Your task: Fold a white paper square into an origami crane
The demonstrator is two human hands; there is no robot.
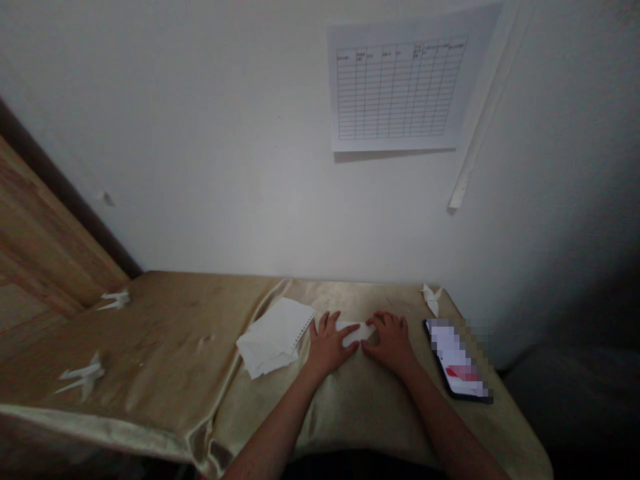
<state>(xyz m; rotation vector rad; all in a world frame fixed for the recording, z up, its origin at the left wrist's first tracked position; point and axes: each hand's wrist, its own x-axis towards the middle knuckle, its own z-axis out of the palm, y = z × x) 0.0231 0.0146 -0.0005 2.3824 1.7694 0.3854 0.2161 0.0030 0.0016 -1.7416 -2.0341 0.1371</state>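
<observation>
A small folded piece of white paper (354, 334) lies on the cloth-covered table between my hands. My left hand (327, 348) grips its left end, thumb and forefinger at the edge and the other fingers spread forward. At the right end, my right hand (393, 341) holds the paper with thumb and fingertips, its fingers bent. Both hands cover part of the paper, so its full shape is hidden. Just left of my left hand is a loose stack of white sheets (275, 333), the top one with a punched edge.
A phone (460, 363) with its screen lit lies right of my right hand. Behind it sits a folded paper figure (432, 300). Two more paper figures, one farther back (116, 300) and one nearer (85, 377), rest at the left. A printed table sheet (395, 87) hangs on the wall.
</observation>
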